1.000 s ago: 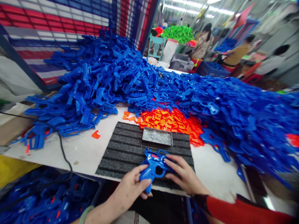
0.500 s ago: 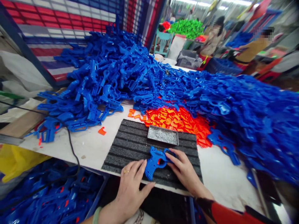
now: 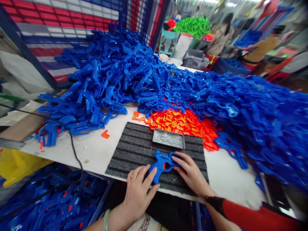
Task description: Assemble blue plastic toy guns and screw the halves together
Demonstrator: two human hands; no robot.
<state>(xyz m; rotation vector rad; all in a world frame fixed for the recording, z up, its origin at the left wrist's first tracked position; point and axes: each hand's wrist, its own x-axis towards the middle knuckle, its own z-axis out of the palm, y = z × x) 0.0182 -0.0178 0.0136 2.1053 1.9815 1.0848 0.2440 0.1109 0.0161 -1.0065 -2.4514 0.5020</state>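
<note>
A white table [image 3: 231, 179] carries a ribbed black mat [image 3: 134, 144], heaped blue plastic pistol shells [image 3: 115, 73] and orange plastic pieces [image 3: 183, 128].

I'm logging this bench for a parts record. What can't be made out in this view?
The blue plastic toy pistol frame: in the head view, its far end is hidden by the fingers of the right hand.
The metal tray: in the head view, its silvery contents are too small to identify.
The seated co-worker: in the head view, whatever they handle is too small and blurred to tell.
The left forearm: the head view's bottom edge cuts it off.
</note>
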